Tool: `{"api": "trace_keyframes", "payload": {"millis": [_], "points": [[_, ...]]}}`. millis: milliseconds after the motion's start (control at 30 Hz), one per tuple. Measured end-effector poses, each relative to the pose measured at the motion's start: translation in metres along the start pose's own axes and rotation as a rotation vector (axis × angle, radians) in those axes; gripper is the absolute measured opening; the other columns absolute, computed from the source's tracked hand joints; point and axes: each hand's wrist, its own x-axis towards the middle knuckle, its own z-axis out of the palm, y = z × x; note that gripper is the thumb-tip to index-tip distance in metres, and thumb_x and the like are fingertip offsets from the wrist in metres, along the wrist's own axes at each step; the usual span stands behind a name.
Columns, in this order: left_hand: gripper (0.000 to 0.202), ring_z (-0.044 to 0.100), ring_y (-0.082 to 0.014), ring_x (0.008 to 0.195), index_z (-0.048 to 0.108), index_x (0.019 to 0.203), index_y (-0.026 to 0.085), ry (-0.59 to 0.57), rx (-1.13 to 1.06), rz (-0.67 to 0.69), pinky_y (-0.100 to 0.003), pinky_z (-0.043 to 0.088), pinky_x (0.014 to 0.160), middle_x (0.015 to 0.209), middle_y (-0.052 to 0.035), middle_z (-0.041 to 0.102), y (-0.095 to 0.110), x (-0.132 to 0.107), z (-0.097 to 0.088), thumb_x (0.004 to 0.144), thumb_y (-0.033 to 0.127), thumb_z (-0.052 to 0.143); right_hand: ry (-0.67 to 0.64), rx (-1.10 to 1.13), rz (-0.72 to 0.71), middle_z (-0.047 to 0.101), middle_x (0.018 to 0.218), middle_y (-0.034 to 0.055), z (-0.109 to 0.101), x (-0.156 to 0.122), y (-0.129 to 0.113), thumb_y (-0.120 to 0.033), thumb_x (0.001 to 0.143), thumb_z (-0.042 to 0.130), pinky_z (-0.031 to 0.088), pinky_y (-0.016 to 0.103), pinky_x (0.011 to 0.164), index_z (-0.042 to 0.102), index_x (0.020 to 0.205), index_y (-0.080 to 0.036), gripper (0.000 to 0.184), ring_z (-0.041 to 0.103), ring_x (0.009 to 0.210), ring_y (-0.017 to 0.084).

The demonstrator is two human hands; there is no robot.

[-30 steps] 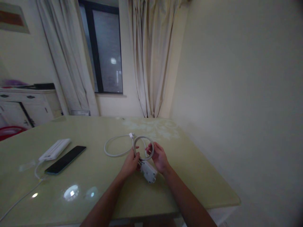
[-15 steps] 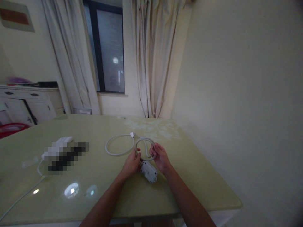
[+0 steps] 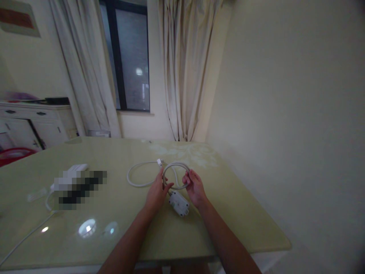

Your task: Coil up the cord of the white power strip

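Observation:
A white cable is looped into a small coil between my hands. My left hand closes around the coil's left side, its thumb across the strands. With bent fingers, my right hand pinches the coil's right side. Just below the coil is a small pale box with dark spots at its corners, joined to the cable near my left thumb. A wider loop of the same cable lies on the table to the left, with a white plug-like end beyond my left fingertips.
The pale green glossy table reaches a wall on the right. At the left lie a blurred white object, a blurred black object and a thin white cord. A white cabinet stands behind, beside curtains and a window.
The coil has tilted and its strands lie closer together. My left hand has shifted slightly forward with its thumb now across the coil. The pale box has moved a little away from me.

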Motion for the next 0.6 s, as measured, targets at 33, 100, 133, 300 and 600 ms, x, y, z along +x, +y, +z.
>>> {"api": "trace_keyframes", "payload": {"millis": [33, 100, 133, 300, 600], "points": [[0.077, 0.064, -0.0166, 0.075, 0.024, 0.157, 0.021, 0.000, -0.001, 0.020, -0.034, 0.053, 0.078, 0.112, -0.0076, 0.067, 0.001, 0.000, -0.001, 0.091, 0.040, 0.060, 0.011, 0.005, -0.009, 0.044, 0.055, -0.0061, -0.001, 0.001, 0.000, -0.050, 0.075, 0.084, 0.043, 0.024, 0.061, 0.069, 0.078, -0.019, 0.034, 0.047, 0.059, 0.011], [0.070, 0.064, -0.0150, 0.072, 0.027, 0.156, 0.027, 0.003, 0.001, 0.092, -0.033, 0.054, 0.075, 0.114, -0.0069, 0.067, 0.003, -0.001, -0.004, 0.094, 0.038, 0.057, 0.041, 0.025, -0.028, 0.043, 0.054, -0.0066, -0.003, 0.003, 0.000, -0.050, 0.075, 0.083, 0.043, 0.024, 0.061, 0.069, 0.077, -0.019, 0.035, 0.047, 0.058, 0.010], [0.064, 0.066, -0.0157, 0.076, 0.031, 0.155, 0.028, 0.005, 0.001, 0.132, -0.033, 0.054, 0.077, 0.117, -0.0072, 0.068, 0.004, -0.001, -0.006, 0.096, 0.037, 0.053, 0.060, 0.039, -0.035, 0.042, 0.054, -0.0068, -0.004, 0.004, -0.001, -0.051, 0.075, 0.083, 0.043, 0.023, 0.059, 0.068, 0.077, -0.019, 0.035, 0.046, 0.057, 0.010], [0.044, 0.069, -0.0211, 0.106, 0.047, 0.145, 0.028, 0.010, 0.027, 0.224, -0.035, 0.054, 0.089, 0.127, -0.0091, 0.069, 0.007, -0.002, -0.013, 0.100, 0.032, 0.044, 0.131, 0.103, -0.018, 0.040, 0.053, -0.0082, -0.009, 0.007, -0.005, -0.052, 0.073, 0.084, 0.042, 0.021, 0.056, 0.067, 0.078, -0.018, 0.038, 0.045, 0.056, 0.009], [0.060, 0.061, -0.0221, 0.120, 0.055, 0.141, 0.027, -0.130, 0.331, 0.268, -0.037, 0.050, 0.100, 0.144, -0.0083, 0.056, -0.001, -0.002, -0.010, 0.088, 0.004, 0.040, 0.127, 0.087, -0.026, 0.040, 0.053, -0.0080, -0.010, 0.008, -0.005, -0.050, 0.076, 0.083, 0.041, 0.021, 0.053, 0.065, 0.078, -0.019, 0.036, 0.042, 0.053, 0.009]]}}
